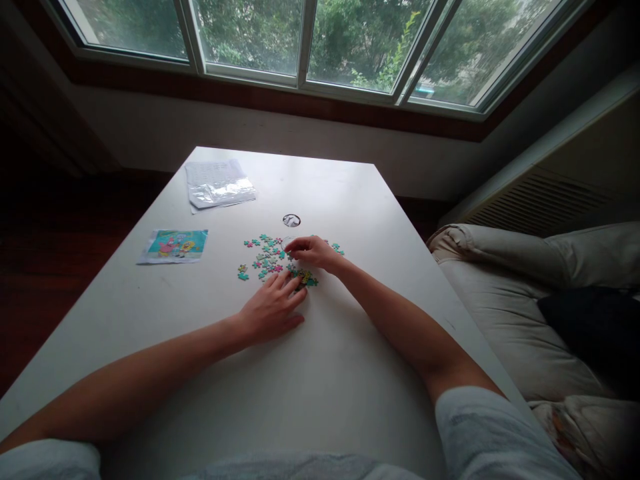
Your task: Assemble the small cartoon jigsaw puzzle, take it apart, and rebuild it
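Note:
Small jigsaw puzzle pieces (270, 257) in green, pink and yellow lie scattered over the middle of the white table (210, 373). My left hand (275, 307) rests palm down at the near edge of the scatter, fingers spread and their tips on some pieces. Just beyond it, my right hand (315, 252) hovers over the pieces with its fingers curled and close together; whatever may be between the fingertips is too small to make out. Beside those fingertips a faint, clear round outline (289, 241) shows, partly covered by the hand.
A dark-rimmed round object (292, 220) lies beyond the pieces. To the left is a cartoon picture sheet (177, 247), and farther back a clear plastic sleeve with papers (220, 185). A pale sofa (505, 307) stands along the right side; a window (300, 47) is ahead.

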The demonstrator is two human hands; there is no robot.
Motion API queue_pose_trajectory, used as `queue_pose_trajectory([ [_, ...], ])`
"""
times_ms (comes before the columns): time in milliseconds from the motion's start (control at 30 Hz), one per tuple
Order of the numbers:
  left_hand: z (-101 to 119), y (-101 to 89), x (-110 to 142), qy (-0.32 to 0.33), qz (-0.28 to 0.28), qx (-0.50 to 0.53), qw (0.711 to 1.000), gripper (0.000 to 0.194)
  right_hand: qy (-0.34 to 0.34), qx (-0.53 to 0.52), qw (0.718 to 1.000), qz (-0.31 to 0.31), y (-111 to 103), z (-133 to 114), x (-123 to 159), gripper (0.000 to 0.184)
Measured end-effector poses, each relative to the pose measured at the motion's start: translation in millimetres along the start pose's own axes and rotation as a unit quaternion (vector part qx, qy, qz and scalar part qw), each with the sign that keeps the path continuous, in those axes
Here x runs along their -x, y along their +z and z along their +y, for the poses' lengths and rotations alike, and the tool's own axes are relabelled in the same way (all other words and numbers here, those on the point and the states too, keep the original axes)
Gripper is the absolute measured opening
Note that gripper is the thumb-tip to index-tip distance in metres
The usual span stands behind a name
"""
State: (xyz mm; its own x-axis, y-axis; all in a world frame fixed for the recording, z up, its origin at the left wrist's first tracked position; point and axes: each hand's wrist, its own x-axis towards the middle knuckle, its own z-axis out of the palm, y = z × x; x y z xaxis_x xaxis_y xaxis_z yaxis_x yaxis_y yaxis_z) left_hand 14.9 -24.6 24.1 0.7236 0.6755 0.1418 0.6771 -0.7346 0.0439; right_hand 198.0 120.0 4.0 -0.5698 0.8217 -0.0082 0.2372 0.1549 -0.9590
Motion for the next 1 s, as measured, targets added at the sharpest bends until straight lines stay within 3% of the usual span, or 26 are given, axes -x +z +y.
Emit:
queue_pose_trajectory([
  [200, 1, 0.8, -1, -0.001, -0.002, -0.008, 1.0, 0.049, -0.052, 0.128, 0.988, 0.067, 7, 10, 1, 0.017],
  [400, 3, 1.4, -1, -0.008, -0.002, -0.016, 1.0, 0.05, -0.044, 0.191, 0.974, 0.116, 21, 11, 7, 0.014],
  [767, 2, 4.3, -1, -0.014, -0.005, -0.014, 1.0, 0.057, -0.069, 0.244, 0.961, 0.107, 18, 10, 9, 0.008],
  [1000, 3, 4.8, -1, -0.01, -0.008, -0.02, 1.0, 0.055, -0.077, 0.261, 0.953, 0.135, 22, 9, 9, 0.009],
])
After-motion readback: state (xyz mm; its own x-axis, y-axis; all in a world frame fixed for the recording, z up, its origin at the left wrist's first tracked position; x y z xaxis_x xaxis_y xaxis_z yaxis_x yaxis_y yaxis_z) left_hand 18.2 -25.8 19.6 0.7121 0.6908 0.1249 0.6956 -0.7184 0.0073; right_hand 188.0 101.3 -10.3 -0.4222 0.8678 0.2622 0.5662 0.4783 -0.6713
